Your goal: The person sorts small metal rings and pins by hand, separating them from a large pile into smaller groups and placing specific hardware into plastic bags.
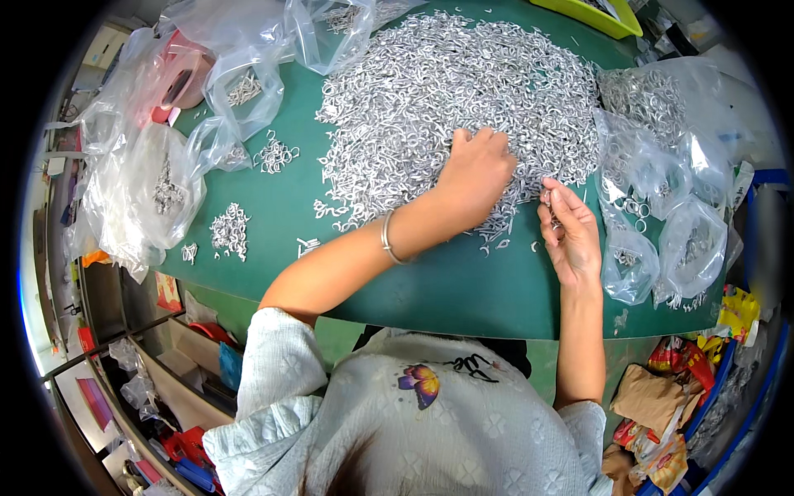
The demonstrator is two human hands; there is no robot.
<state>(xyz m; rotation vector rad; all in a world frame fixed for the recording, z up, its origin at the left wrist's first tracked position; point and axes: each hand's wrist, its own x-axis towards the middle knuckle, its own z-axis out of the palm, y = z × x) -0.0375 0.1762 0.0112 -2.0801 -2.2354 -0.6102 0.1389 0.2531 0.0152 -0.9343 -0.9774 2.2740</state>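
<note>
A wide heap of small silver metal hook-shaped pieces point(397, 107) covers the far middle of the green table point(447, 289). My left hand point(480, 174) reaches across to the heap's near side, fingers bent down and closed; its fingertips and whatever they hold are hidden. Just right of it, at the heap's near right edge, my right hand point(572, 236) is turned partly palm up. Its thumb and fingers are curled together round small silver pieces, whose exact shape is hard to make out. A few loose pieces lie on the table between the hands and the near edge.
Small piles of silver pieces point(230, 231) and rings point(275, 155) lie at left. Clear plastic bags point(136, 190) crowd the left side; more bags point(695, 240) with metal parts stand at right. A yellow-green tray point(608, 21) sits far right. Shelves point(165, 364) and snack packets point(662, 413) are below.
</note>
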